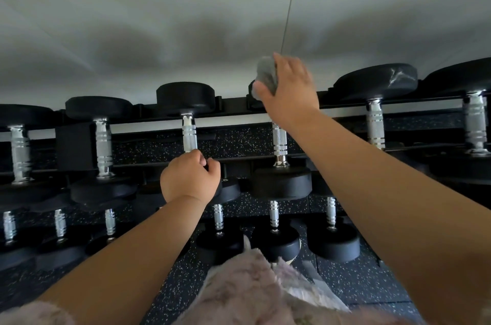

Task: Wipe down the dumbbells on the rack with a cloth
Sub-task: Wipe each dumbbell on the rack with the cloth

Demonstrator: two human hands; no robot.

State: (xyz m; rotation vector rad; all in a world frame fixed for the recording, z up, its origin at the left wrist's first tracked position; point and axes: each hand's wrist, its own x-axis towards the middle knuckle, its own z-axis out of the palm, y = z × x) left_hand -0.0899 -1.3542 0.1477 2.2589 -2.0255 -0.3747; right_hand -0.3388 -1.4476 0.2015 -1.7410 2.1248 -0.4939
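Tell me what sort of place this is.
Most likely a gym's free-weights area: black rubber-headed dumbbells with chrome knurled handles sit in rows on a black metal two-tier rack, above a black speckled rubber floor. The right hand holds a grey cloth against one.

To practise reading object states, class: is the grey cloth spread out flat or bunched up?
Bunched up. The cloth shows as a crumpled grey wad gripped in the right hand, with no flat sheet hanging loose.
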